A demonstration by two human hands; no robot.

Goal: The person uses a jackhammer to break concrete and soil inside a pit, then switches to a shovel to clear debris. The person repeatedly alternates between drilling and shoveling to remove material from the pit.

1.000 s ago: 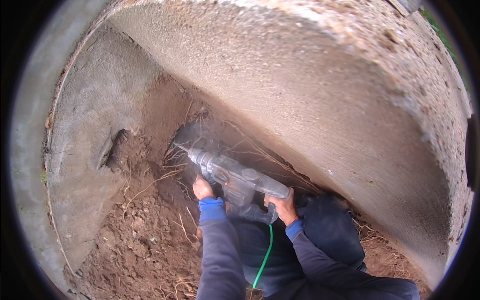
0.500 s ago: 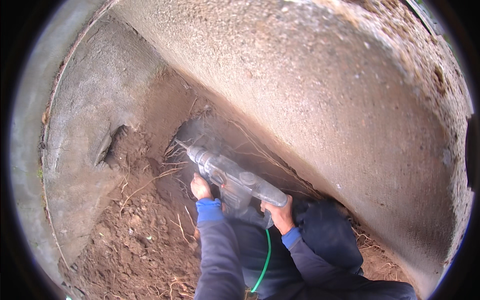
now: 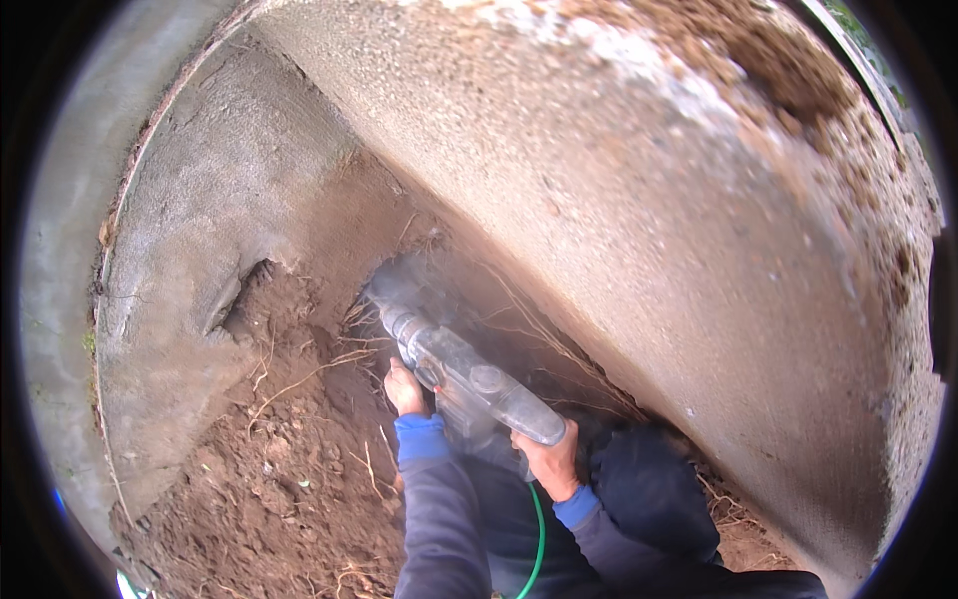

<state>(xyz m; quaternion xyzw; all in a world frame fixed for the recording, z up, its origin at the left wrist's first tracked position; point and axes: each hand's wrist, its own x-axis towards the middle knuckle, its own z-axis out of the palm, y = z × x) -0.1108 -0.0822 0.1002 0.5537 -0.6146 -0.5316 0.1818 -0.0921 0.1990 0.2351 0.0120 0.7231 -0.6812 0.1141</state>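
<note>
A dust-coated grey rotary hammer [image 3: 464, 367] lies slantwise across the middle, its front end pointing to the upper left into a dark hollow [image 3: 399, 280] under the concrete. Dust hangs around that end and hides the bit's tip. My right hand [image 3: 554, 461] is wrapped round the rear handle. At the left side of its front half, my left hand [image 3: 404, 387] is closed on the tool; what part its fingers hold is hidden. From the tool's rear a green cord [image 3: 540, 544] runs down past my legs.
A large rough concrete wall [image 3: 599, 200] slopes along the right. At left, a grey concrete face [image 3: 200, 190] has a broken notch [image 3: 239, 293]. Loose brown soil [image 3: 279, 469] with thin roots [image 3: 309, 375] fills the lower left. My dark-clothed knee [image 3: 654, 489] rests near the wall.
The bit, visible before, is now lost in dust at the hollow. The whole scene has shifted slightly as the view moved. Both hands keep their hold on the rotary hammer.
</note>
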